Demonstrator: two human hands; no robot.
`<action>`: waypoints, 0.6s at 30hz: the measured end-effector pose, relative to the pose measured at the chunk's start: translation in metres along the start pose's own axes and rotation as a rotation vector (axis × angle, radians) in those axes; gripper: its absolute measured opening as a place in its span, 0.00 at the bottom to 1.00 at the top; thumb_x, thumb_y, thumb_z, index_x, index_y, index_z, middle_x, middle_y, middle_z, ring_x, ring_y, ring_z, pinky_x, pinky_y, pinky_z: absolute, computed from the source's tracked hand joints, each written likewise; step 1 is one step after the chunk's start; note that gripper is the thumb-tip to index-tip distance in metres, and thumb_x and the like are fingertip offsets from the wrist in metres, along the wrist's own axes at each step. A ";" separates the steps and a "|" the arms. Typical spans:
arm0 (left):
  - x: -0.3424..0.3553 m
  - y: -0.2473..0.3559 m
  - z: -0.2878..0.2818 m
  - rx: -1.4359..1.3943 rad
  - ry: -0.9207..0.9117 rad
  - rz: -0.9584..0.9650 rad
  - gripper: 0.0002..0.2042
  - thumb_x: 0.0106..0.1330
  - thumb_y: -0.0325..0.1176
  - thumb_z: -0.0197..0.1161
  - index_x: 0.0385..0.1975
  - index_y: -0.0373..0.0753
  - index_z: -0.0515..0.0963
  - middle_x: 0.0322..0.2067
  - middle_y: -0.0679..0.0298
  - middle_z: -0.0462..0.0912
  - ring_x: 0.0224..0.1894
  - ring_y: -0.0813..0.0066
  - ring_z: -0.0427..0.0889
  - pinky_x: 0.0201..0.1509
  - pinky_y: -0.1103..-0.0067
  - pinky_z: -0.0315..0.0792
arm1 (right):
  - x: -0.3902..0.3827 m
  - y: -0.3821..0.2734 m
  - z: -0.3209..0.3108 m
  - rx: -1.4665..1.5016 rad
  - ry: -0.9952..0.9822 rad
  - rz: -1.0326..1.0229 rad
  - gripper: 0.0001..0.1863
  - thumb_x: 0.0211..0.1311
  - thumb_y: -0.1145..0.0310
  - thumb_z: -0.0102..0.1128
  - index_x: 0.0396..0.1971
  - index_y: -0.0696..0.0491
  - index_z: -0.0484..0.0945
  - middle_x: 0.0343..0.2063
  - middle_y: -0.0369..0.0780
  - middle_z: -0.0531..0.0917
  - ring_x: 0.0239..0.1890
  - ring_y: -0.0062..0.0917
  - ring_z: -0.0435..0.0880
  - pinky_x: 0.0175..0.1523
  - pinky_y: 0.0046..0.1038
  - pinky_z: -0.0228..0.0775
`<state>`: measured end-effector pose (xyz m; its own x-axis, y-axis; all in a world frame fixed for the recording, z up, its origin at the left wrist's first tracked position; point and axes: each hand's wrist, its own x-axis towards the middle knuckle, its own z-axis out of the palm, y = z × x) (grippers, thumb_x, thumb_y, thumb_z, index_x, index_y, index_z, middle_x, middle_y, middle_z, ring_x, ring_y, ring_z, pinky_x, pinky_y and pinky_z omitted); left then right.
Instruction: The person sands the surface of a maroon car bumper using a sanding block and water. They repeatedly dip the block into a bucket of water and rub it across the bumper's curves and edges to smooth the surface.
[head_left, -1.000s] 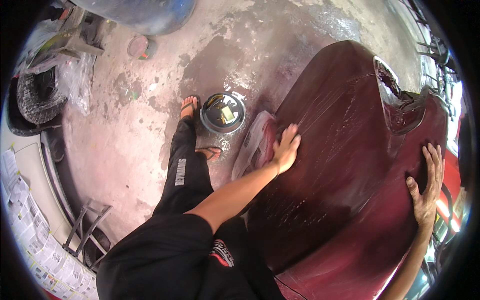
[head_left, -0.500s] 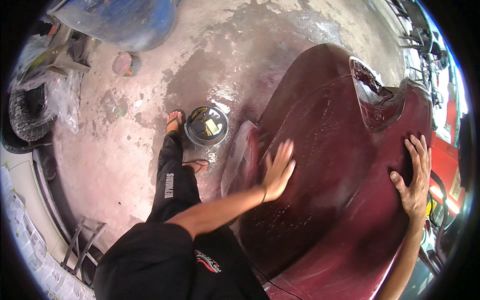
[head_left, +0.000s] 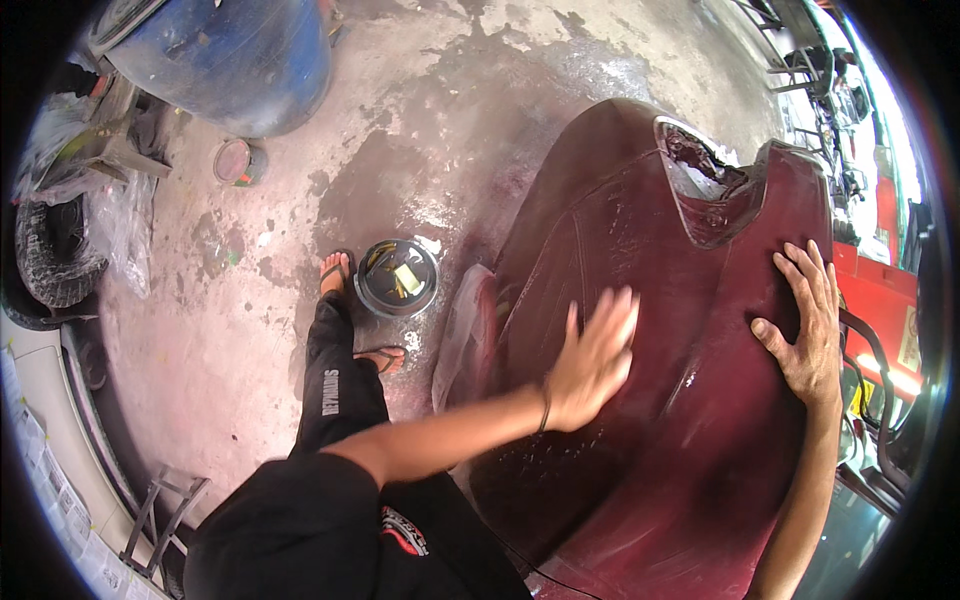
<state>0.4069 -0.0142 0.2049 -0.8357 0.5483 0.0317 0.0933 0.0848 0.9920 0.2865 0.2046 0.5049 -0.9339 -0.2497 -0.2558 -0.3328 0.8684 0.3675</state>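
Tyre of dusty black rubber point(head_left: 66, 286) at far left, beside crumpled clear plastic sheeting point(head_left: 128, 238). Right of it, scuffed blue plastic drum point(head_left: 225, 75); small round pink-topped tin point(head_left: 236, 162) on the floor near it. Next, round dark bucket point(head_left: 398, 314) by the person's feet, pale yellow block point(head_left: 407, 279) inside. Wet maroon car-body panel point(head_left: 690, 330) fills much of the right half. Left hand point(head_left: 592, 368) flat and open, blurred, over the panel's middle; contact cannot be told. Right hand point(head_left: 808, 335) open, fingers spread, resting on the panel's right side.
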 end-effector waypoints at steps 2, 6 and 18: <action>0.113 -0.035 -0.022 0.024 0.213 0.013 0.39 0.92 0.59 0.30 0.93 0.40 0.41 0.93 0.51 0.38 0.94 0.46 0.36 0.88 0.30 0.34 | 0.001 0.000 -0.007 0.017 0.006 -0.007 0.47 0.68 0.32 0.72 0.76 0.51 0.79 0.79 0.45 0.77 0.89 0.49 0.61 0.91 0.61 0.46; 0.212 -0.078 -0.074 -0.022 0.335 -0.141 0.39 0.92 0.60 0.29 0.92 0.41 0.43 0.93 0.52 0.40 0.94 0.46 0.38 0.88 0.29 0.37 | 0.033 -0.008 -0.022 0.007 0.063 -0.103 0.47 0.67 0.33 0.73 0.76 0.51 0.79 0.78 0.45 0.77 0.88 0.50 0.62 0.91 0.61 0.45; 0.181 -0.053 -0.066 -0.012 0.273 0.033 0.40 0.91 0.64 0.33 0.93 0.46 0.45 0.94 0.57 0.38 0.94 0.53 0.33 0.89 0.32 0.26 | 0.022 -0.002 -0.014 0.044 0.073 -0.089 0.49 0.64 0.29 0.74 0.74 0.51 0.80 0.77 0.45 0.78 0.87 0.51 0.64 0.90 0.62 0.46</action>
<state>0.2154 0.0259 0.1658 -0.9473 0.3061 0.0941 0.1179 0.0602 0.9912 0.2650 0.1918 0.5114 -0.9084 -0.3561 -0.2192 -0.4106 0.8589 0.3062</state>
